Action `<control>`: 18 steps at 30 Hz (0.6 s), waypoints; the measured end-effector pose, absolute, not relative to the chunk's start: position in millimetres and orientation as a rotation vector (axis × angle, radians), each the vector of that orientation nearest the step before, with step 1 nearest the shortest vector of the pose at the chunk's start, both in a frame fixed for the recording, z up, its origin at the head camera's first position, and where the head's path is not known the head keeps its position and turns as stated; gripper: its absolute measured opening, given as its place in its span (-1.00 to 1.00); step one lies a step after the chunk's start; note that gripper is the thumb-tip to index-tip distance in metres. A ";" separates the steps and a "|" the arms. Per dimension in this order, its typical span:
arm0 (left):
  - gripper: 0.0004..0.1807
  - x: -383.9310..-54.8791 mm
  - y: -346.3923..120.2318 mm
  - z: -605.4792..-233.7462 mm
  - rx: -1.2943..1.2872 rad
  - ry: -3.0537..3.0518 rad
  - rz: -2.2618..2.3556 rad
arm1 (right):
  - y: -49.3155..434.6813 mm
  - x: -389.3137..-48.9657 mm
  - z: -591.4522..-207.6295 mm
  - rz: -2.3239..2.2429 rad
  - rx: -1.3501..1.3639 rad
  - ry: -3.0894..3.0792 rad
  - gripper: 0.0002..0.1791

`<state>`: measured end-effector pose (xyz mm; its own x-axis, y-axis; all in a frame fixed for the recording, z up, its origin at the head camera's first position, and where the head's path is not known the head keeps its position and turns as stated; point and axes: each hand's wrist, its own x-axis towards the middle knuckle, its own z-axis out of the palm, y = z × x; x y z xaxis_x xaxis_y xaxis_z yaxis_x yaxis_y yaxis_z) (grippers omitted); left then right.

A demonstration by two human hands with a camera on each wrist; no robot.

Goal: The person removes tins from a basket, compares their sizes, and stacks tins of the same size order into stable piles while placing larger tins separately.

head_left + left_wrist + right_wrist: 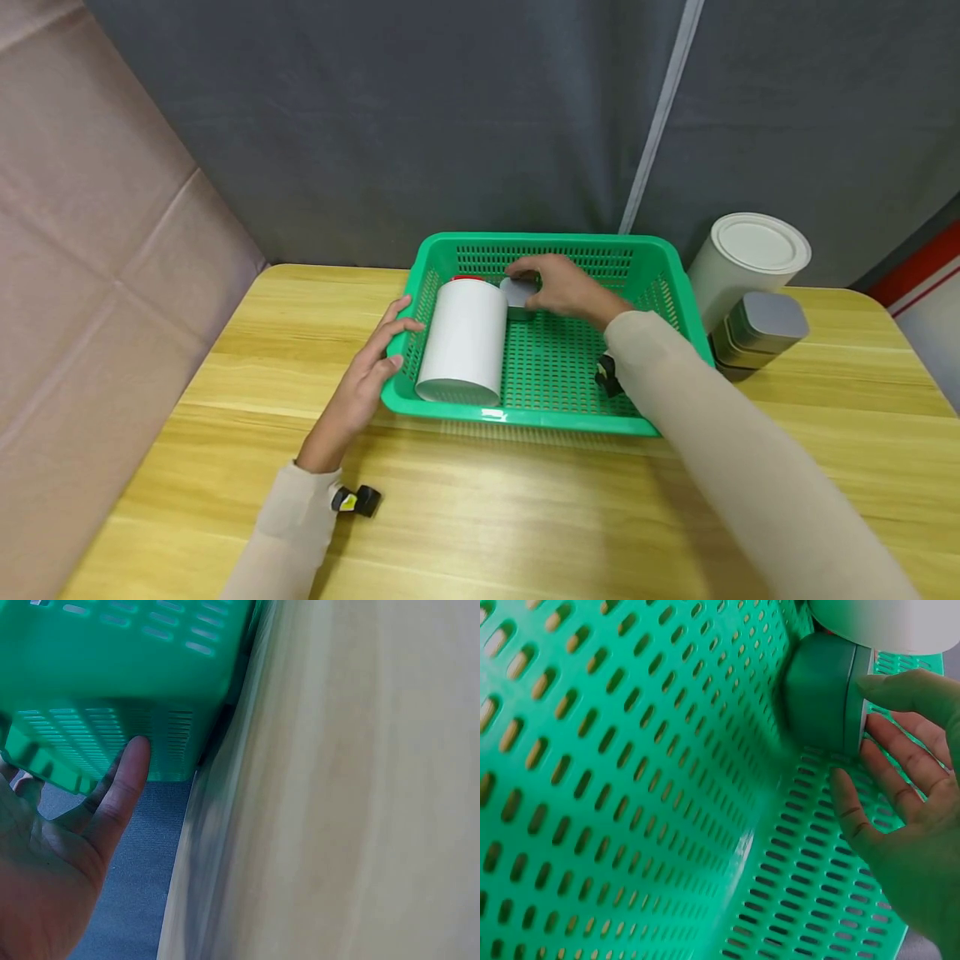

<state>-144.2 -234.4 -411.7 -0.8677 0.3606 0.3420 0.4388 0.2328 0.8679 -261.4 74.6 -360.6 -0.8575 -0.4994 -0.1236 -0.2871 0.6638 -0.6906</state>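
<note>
A green plastic basket (pixel 592 423) with slotted walls stands on the table. My left hand (pixel 369 371) rests against its left rim; in the left wrist view, one straight finger touches the outer wall. Inside, my right hand (pixel 558 287) holds a small box with a grey lid (pixel 517 292) by its lid end, thumb on one side and fingers on the other. In the right wrist view the small box (pixel 821 694) sits on the basket floor. Next to it, a large white cylinder (pixel 465 342) lies along the basket's left side. Behind the cylinder a red edge (pixel 468 277) shows, mostly hidden.
Right of the basket stand a white canister with a lid (pixel 750 258) and a stack of dark containers topped by a grey lid (pixel 776 315). A grey curtain (pixel 375 125) hangs behind the wooden table (pixel 480 508); a pale cloth wall (pixel 105 250) rises on the left.
</note>
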 end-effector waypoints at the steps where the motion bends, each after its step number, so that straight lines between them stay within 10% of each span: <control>1: -0.56 -144.2 -234.5 -411.7 -0.783 -2.411 -1.737 | 75.9 -260.9 -359.8 -0.984 -0.632 2.582 -0.34; 18: -0.56 -143.5 -240.1 -413.4 -0.781 -2.405 -1.719 | 80.7 -261.7 -365.6 -0.921 -0.685 2.604 -0.31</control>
<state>-143.5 -240.1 -413.4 -0.8662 0.3535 0.3531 0.4485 0.2386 0.8614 -261.7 80.7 -365.6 -0.8430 -0.5256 -0.1145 -0.3369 0.6817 -0.6495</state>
